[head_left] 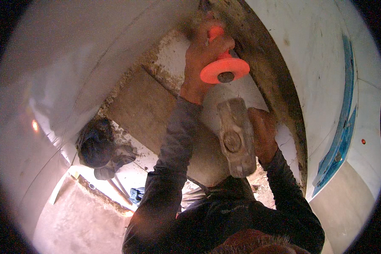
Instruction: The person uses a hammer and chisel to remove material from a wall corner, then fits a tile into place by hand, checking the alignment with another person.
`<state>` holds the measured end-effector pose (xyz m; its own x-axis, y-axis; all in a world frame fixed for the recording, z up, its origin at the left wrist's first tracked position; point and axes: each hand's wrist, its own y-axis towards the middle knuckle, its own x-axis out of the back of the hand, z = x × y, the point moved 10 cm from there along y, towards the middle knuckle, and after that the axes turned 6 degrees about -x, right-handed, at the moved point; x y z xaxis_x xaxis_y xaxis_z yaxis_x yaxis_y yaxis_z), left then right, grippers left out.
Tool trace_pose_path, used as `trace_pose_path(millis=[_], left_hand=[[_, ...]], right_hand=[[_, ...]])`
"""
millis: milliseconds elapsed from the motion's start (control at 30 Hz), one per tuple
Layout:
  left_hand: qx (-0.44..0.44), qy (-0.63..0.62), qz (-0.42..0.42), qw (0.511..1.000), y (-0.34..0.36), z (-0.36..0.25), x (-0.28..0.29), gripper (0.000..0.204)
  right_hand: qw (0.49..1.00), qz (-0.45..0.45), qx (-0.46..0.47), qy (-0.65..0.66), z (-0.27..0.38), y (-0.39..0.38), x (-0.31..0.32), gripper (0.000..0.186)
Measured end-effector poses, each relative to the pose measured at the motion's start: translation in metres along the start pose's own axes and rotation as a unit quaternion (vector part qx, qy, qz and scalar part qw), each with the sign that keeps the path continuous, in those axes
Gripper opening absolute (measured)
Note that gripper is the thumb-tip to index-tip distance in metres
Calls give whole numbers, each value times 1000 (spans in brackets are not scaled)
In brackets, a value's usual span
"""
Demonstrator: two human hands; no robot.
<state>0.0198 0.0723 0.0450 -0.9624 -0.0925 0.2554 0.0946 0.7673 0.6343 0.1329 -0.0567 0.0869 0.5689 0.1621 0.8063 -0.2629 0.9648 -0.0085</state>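
My left hand point(201, 55) is wrapped round a chisel with a bright orange hand guard point(213, 73), held out toward the far corner. The chisel's dark round striking end point(225, 77) faces back toward me, while its working tip is lost in the dim corner. Nearer to me, my right hand point(264, 133) is closed on a club hammer, its handle mostly hidden behind the head. The worn, dusty hammer head point(237, 137) is raised below the chisel's striking end, apart from it.
Pale walls point(84, 51) close in on both sides, with dirt and rubble point(167, 48) along the edges of the tiles point(135, 106). A dark bundled object point(99, 144) lies at left. A blue strip point(343, 127) runs down the right wall. A small blue thing point(136, 194) lies lower left.
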Motion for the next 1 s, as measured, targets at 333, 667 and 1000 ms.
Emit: trace_pose_path(millis=[333,667,1000], left_hand=[[138,-115,-65,982,-85,-50,66,40],[448,-42,-385,806,-243,-139,246,20],[507,144,-364,768,-384,-161,308,39]], right_hand=[[980,129,-92,123,3,-43,-18,37],[866,390,-40,312,133,-70,-132,36],[918,314,84,226,211,-90,-227,39]])
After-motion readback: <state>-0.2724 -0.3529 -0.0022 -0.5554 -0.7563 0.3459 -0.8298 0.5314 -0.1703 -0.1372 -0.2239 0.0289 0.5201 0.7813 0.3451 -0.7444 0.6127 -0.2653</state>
